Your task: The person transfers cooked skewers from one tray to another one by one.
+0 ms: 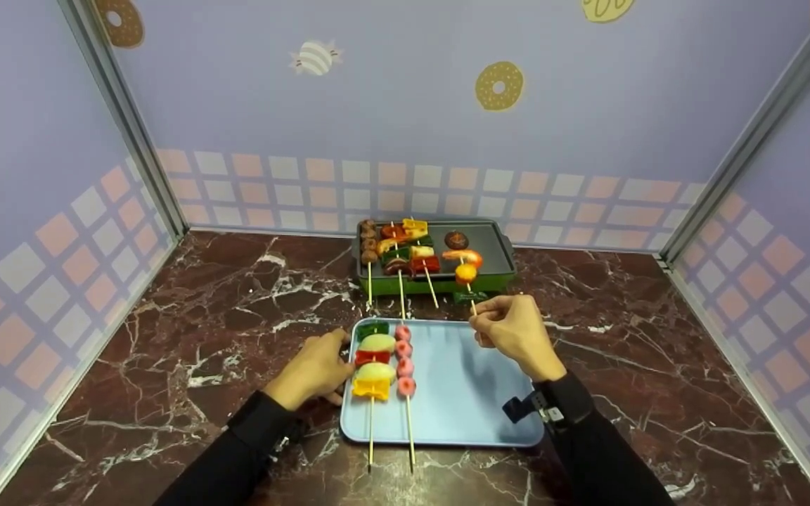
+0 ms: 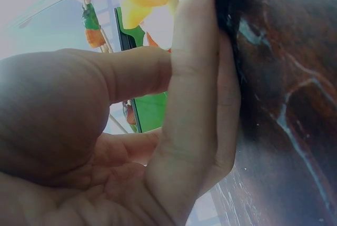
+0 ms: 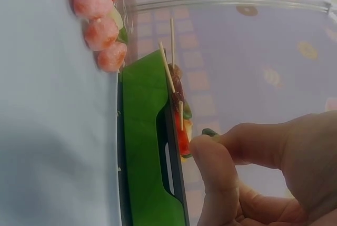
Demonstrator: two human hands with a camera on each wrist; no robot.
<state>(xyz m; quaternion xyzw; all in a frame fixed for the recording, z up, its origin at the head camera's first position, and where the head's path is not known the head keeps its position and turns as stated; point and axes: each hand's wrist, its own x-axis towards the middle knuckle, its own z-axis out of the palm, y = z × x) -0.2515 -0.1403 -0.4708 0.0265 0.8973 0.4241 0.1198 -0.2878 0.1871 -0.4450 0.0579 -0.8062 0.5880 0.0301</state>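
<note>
My right hand (image 1: 516, 334) pinches the lower stick of a skewer between thumb and fingers. This skewer (image 1: 466, 274) carries a brown mushroom cap, an orange prawn, an orange round piece and a green piece, and overlaps the right part of the grill (image 1: 498, 282). At the left edge of a pale blue tray (image 1: 461, 393), my left hand (image 1: 313, 369) grips the rim, some fingers hidden beneath. On the tray's left half lie a vegetable skewer (image 1: 377, 342) and a skewer of pink balls (image 1: 405, 367). In the right wrist view, most of the held skewer is hidden behind the fingertips (image 3: 208, 155).
Across the green grill's dark plate lie a skewer of brown balls (image 1: 368, 246) and two mixed skewers (image 1: 399, 266), sticks jutting over the front. Patterned panels (image 1: 405, 105) enclose the marbled dark red tabletop (image 1: 236, 337) behind and on both sides.
</note>
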